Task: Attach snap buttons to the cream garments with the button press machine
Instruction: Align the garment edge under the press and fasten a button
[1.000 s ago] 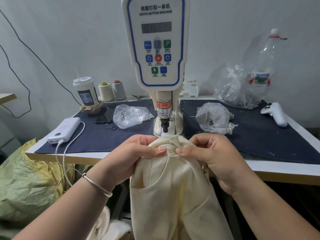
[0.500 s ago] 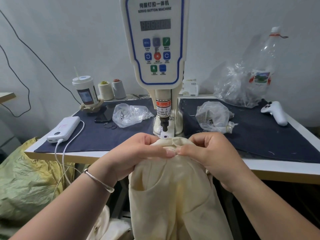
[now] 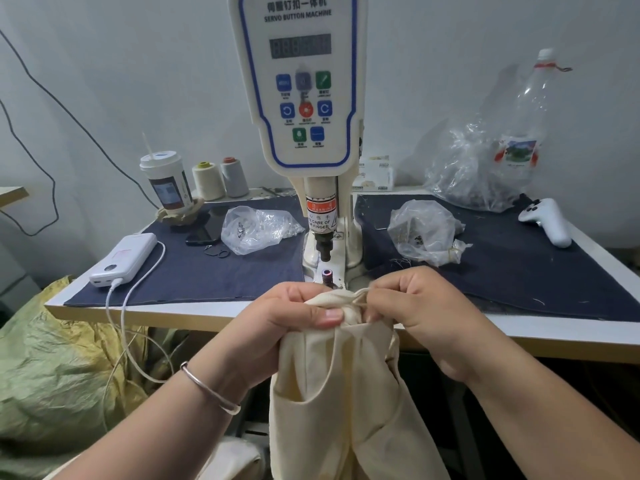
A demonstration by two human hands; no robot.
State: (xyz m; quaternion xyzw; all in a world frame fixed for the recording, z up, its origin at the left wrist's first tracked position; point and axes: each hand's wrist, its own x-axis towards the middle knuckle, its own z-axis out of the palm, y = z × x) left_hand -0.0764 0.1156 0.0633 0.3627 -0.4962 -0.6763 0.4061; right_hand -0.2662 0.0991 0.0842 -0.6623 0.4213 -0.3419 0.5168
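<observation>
A cream garment [image 3: 346, 393] hangs over the table's front edge, its bunched top held just in front of the button press machine [image 3: 301, 98]. My left hand [image 3: 287, 327] grips the fabric's top fold from the left, thumb pressed on it. From the right, my right hand [image 3: 415, 306] pinches the same fold and a thin cord. The machine's lower die [image 3: 326, 274] shows bare just behind my fingers, below the punch [image 3: 323, 247]. The garment's top edge sits in front of the die, not on it.
Two clear bags of snap parts lie on the navy cloth: a left bag [image 3: 256, 228] and a right bag [image 3: 424, 230]. A power bank [image 3: 124, 259] with cable, a cup [image 3: 166, 181], thread cones [image 3: 220, 180], a phone [image 3: 204, 230] and a white controller [image 3: 547, 220] sit around. A green sack [image 3: 52, 375] stands lower left.
Both hands have drawn the garment's top back toward me and slightly down, off the lower die, which now shows. The fold is bunched tighter between my fingers.
</observation>
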